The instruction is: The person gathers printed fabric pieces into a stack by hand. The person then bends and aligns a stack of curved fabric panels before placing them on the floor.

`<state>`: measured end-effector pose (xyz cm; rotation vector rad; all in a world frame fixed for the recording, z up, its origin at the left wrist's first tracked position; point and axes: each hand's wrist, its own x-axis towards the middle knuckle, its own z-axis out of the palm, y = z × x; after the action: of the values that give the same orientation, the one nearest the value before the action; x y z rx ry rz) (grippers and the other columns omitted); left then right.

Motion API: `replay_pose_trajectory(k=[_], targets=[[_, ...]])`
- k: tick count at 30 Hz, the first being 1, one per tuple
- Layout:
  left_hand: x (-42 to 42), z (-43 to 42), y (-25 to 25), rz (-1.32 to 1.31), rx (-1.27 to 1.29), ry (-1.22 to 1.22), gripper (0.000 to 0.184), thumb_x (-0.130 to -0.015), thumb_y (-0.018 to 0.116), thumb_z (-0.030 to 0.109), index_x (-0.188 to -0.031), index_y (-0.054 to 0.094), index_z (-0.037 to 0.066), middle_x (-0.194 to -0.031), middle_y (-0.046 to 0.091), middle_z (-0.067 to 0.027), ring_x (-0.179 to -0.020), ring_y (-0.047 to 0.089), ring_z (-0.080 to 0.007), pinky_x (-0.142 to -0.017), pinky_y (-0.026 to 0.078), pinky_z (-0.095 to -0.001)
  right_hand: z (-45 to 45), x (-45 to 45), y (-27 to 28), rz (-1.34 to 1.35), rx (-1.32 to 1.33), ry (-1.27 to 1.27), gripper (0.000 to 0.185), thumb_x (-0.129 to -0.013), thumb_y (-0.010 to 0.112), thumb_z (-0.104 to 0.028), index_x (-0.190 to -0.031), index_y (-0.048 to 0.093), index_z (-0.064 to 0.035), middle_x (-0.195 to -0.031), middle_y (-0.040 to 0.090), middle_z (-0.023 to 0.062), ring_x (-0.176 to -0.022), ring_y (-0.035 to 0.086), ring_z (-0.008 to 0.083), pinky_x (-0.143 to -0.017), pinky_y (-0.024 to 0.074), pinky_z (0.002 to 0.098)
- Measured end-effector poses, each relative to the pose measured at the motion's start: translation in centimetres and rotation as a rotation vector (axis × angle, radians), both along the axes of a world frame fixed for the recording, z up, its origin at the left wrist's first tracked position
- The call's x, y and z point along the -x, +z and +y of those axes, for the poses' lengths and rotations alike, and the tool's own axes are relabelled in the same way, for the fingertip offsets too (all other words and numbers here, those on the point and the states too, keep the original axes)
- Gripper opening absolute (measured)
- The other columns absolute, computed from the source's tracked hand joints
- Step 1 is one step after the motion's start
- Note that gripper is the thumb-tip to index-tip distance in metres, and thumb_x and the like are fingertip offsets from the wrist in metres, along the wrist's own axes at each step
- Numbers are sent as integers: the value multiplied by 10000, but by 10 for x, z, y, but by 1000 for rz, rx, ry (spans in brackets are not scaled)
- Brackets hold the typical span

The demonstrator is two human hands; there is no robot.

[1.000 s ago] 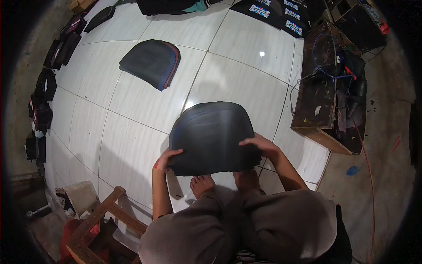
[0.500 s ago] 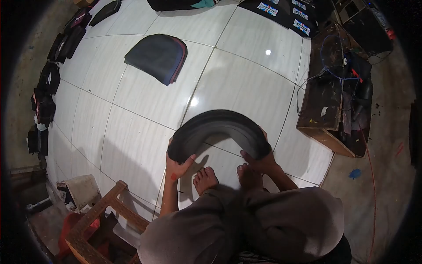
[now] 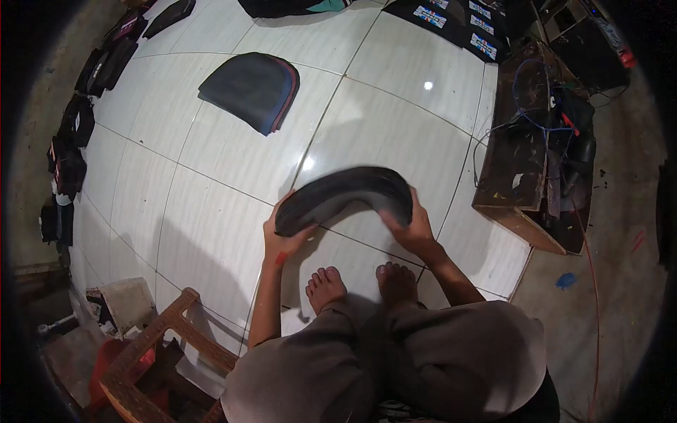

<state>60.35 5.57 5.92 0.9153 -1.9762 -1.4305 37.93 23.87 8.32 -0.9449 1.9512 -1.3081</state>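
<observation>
A thick black stack of flexible sheets (image 3: 347,189), perhaps fabric or foam, is bent into an arch between my hands above the tiled floor, in front of my bare feet. My left hand (image 3: 283,238) grips its left end, thumb on the inner side. Around the right end my right hand (image 3: 415,227) is closed, with the thumb blurred by motion. Farther off on the tiles lies a stack of half-round pieces (image 3: 250,92), dark grey on top with blue and maroon edges showing.
A brown wooden box (image 3: 518,155) with cables and tools stands at right. Black pouch-like items (image 3: 70,169) line the left edge. Black panels with printed labels (image 3: 451,21) lie at the top right. A brown stool (image 3: 159,352) stands at lower left, near my knee.
The bent black stack has moved slightly away from my feet and its ends are closer together. Both hands moved with it, the right one inward and forward.
</observation>
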Motion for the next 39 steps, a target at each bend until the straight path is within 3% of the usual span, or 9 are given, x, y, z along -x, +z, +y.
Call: replay_pose_trajectory(k=[5, 9, 12, 16, 20, 24, 28, 32, 39], targets=[[1, -7, -1, -212, -37, 16, 555, -729, 850, 146, -1213, 620, 4, -1017, 734, -96, -890, 695, -139, -826, 538, -297, -12, 0, -16, 233, 135, 51, 652, -842, 687, 1, -1407, 362, 26, -1243, 616, 195, -1159, 597, 216, -1022, 437, 339], [8, -1, 31, 180, 61, 149, 651, -698, 840, 97, -1291, 577, 43, -1092, 715, -128, -967, 688, -162, -889, 523, -301, 2, 1, 5, 333, 237, 18, 769, -820, 710, -57, -1457, 282, -6, -1471, 369, 241, -1312, 423, 408, -1060, 386, 460], [5, -15, -3, 59, -33, 83, 690, -694, 845, 91, -1317, 554, 39, -1114, 706, -141, -986, 680, -175, -900, 518, -299, -5, 14, -8, -36, -44, 51, 565, -865, 696, -96, -1352, 433, 19, -1257, 551, 226, -1125, 583, 350, -965, 469, 394], [6, -14, -5, -49, -67, 86, 687, -722, 842, 110, -1326, 529, 14, -1104, 709, -126, -951, 675, -154, -874, 519, -285, -19, 3, -10, 240, 234, 29, 568, -852, 683, -15, -1355, 423, 31, -1122, 582, 193, -1055, 610, 299, -953, 480, 367], [12, 3, 27, 150, 213, 192, 676, -743, 805, 72, -1326, 473, -13, -1065, 704, -135, -983, 671, -171, -899, 513, -302, -7, -5, -12, 316, 372, -19, 657, -840, 684, 0, -1406, 349, 18, -1108, 581, 182, -1037, 613, 298, -976, 468, 361], [-4, -11, -1, 85, -158, 32, 463, -768, 740, -10, -1205, 587, -28, -1052, 690, -124, -1033, 650, -186, -939, 485, -321, -6, 13, -17, -22, 79, 87, 635, -845, 693, -2, -1397, 384, 59, -1204, 634, 222, -1116, 634, 242, -949, 490, 330], [3, -10, 4, 138, 19, 83, 313, -764, 705, -73, -1067, 633, -40, -957, 692, -80, -936, 643, -142, -882, 498, -288, -12, 1, -14, 197, 290, -18, 605, -852, 662, 15, -1401, 414, 54, -1188, 650, 222, -1104, 644, 264, -960, 492, 349], [5, -1, 32, 58, 185, 80, 931, -688, 856, 98, -1427, 292, 45, -1343, 523, -180, -1162, 589, -276, -994, 480, -369, -22, -25, 32, 129, 367, -155, 560, -846, 642, 16, -1374, 460, 50, -1189, 645, 234, -1115, 641, 309, -975, 481, 375], [10, -17, 10, -13, -164, 51, 681, -745, 815, 103, -1305, 441, 2, -1086, 654, -168, -1006, 662, -241, -897, 502, -332, -24, 1, 11, 348, 316, 24, 485, -821, 663, 9, -1284, 531, 69, -1031, 690, 229, -927, 704, 300, -827, 546, 358]])
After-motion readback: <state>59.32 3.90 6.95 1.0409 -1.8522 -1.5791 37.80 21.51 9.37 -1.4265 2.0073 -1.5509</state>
